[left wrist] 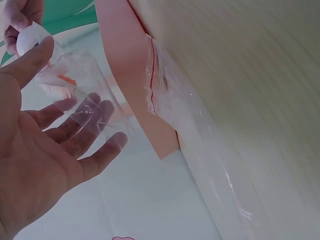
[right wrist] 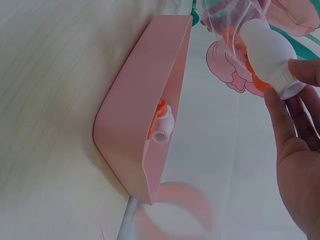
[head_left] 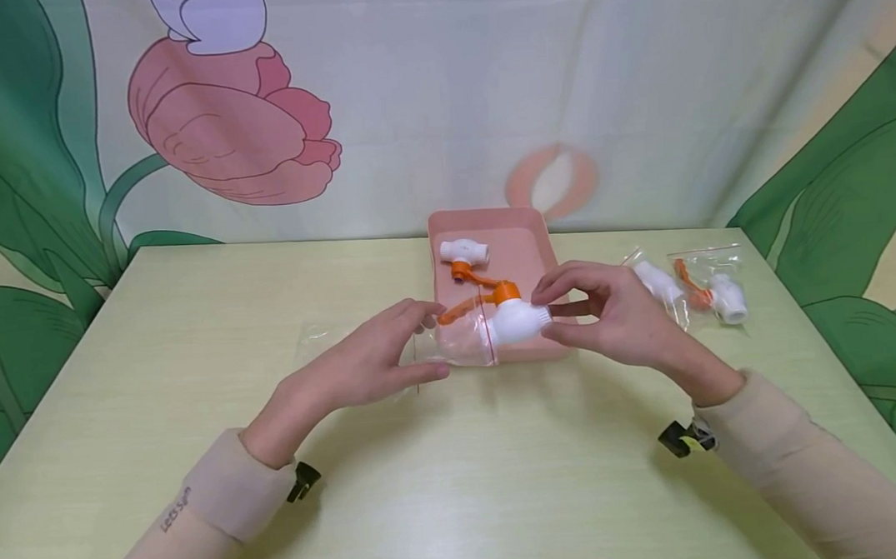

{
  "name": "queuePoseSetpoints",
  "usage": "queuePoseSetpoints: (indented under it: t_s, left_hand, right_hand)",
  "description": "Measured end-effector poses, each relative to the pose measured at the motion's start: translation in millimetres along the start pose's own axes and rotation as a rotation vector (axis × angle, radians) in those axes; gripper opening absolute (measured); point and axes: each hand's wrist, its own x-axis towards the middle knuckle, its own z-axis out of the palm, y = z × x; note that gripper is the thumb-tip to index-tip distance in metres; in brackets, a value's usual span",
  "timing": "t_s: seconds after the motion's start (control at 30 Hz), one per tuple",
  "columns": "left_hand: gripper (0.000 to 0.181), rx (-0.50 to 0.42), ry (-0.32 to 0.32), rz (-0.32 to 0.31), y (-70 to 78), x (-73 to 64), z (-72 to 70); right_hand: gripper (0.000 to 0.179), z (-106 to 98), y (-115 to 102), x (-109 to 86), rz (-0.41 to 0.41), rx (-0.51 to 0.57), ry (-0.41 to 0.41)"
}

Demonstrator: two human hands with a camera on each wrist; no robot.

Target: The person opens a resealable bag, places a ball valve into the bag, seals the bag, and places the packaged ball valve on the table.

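A white ball valve (head_left: pixel 520 320) with an orange lever handle sticks partly out of a clear zip bag (head_left: pixel 466 341). My right hand (head_left: pixel 607 310) pinches the valve's ribbed white end between thumb and fingers. On the other side, my left hand (head_left: pixel 376 353) holds the bag loosely, its fingers (left wrist: pixel 90 132) showing through the plastic and the thumb apart from them. Beneath and behind the held valve is a pink tray (head_left: pixel 517 235). Inside the tray lies another white valve (head_left: pixel 464 251) with an orange handle, bare of any bag.
Two bagged valves lie right of the tray: one white valve (head_left: pixel 658 283) and another with an orange handle (head_left: pixel 728 298). A flat clear bag (head_left: pixel 323 337) rests on the table (head_left: pixel 457 487) by my left hand. A printed curtain (head_left: pixel 410 106) hangs behind the table.
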Motion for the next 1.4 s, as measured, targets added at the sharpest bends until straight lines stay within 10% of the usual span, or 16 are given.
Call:
queuePoseSetpoints:
  t_s: [0.7, 1.4]
  left_hand:
    - [0.101, -0.016, 0.007, -0.027, 8.8, 3.5, 12.2]
    - [0.087, -0.057, 0.036, 0.039, 12.2, 4.8, 13.7]
  right_hand:
    - [0.028, 14.2, -3.5, -0.4, 0.054, 0.028, -0.05]
    - [0.027, 24.9, -6.9, 3.8, -0.01, 0.036, -0.097]
